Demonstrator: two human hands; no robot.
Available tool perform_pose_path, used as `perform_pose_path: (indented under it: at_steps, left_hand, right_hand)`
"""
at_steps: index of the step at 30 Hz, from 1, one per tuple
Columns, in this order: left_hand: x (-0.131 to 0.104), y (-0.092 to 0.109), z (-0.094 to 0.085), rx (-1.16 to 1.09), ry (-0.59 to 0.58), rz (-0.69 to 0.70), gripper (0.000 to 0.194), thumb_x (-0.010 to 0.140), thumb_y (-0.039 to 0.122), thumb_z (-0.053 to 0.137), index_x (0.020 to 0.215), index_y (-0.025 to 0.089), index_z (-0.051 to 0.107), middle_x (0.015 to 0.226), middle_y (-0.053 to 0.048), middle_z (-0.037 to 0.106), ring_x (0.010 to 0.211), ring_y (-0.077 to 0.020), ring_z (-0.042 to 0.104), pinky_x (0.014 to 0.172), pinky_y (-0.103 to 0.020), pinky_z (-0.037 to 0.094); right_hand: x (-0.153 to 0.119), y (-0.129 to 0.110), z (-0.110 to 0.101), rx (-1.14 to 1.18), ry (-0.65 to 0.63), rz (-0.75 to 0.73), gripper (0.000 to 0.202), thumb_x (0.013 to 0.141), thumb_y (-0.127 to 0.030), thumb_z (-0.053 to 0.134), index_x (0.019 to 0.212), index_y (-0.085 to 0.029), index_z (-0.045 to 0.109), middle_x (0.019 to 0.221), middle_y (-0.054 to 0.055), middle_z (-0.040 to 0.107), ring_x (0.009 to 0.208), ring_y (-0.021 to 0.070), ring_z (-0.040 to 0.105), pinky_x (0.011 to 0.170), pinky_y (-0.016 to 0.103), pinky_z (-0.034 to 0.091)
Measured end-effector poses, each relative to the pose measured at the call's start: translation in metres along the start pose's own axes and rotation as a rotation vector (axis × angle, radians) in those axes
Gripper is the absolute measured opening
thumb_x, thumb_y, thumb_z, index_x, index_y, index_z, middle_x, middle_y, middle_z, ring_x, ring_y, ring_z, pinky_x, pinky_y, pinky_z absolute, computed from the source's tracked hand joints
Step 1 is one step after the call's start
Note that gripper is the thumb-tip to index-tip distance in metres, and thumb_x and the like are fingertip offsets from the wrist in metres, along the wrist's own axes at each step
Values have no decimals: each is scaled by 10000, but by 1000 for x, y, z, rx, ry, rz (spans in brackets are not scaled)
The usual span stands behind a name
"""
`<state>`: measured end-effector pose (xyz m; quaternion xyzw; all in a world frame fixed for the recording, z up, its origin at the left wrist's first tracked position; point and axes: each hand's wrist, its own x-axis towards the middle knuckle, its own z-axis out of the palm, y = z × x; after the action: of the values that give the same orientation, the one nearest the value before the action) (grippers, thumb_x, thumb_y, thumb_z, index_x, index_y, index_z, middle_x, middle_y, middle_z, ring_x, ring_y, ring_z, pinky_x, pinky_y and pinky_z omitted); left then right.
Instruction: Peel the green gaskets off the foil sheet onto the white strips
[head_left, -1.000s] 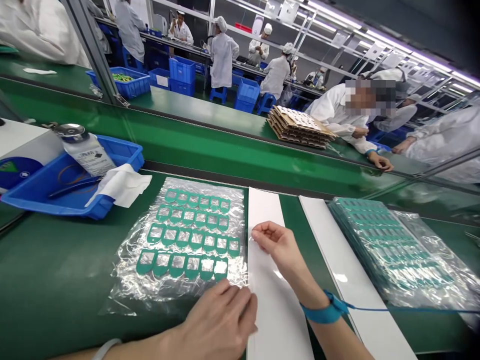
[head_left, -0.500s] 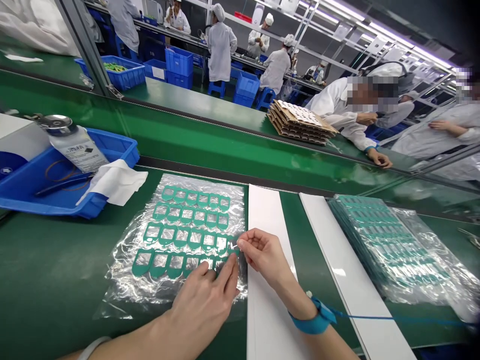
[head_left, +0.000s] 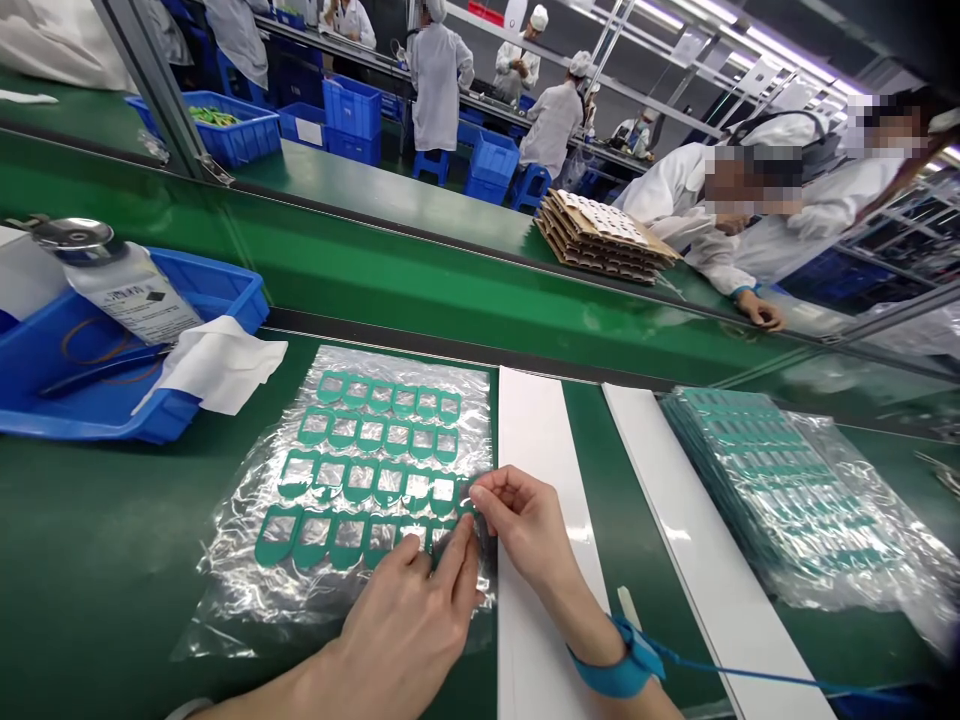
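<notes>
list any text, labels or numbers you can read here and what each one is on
Nothing can be read.
White label on the bottle in the blue tray: printed lines and a black diamond mark, too small and blurred to read.
Cardboard stack on the far belt: pale patches on top, no legible print.
White label on a far blue bin: too small to read.
Sheet of green frames under the left hand and right hand: no print.

Bright overhead strip lights (head_left: pixel 757 45), glare on the plastic film (head_left: pixel 247 570), edges bent.
</notes>
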<state>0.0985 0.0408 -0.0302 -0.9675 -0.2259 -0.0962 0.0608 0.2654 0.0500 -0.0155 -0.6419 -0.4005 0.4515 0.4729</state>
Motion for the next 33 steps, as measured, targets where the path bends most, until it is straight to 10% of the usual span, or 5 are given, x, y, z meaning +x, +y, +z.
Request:
perform_pose_path:
  at_steps: [33]
  left_hand:
    - [2, -1, -4, -13, -56, 5, 465, 870, 197, 510, 1319, 78, 535, 1318, -202, 537, 624, -172, 606, 692, -353, 504]
  right_hand:
    - [-4, 3, 5, -65, 49, -30, 206, 799, -346, 664, 718, -164, 614, 629, 10, 592, 530, 122, 499, 495, 231, 404]
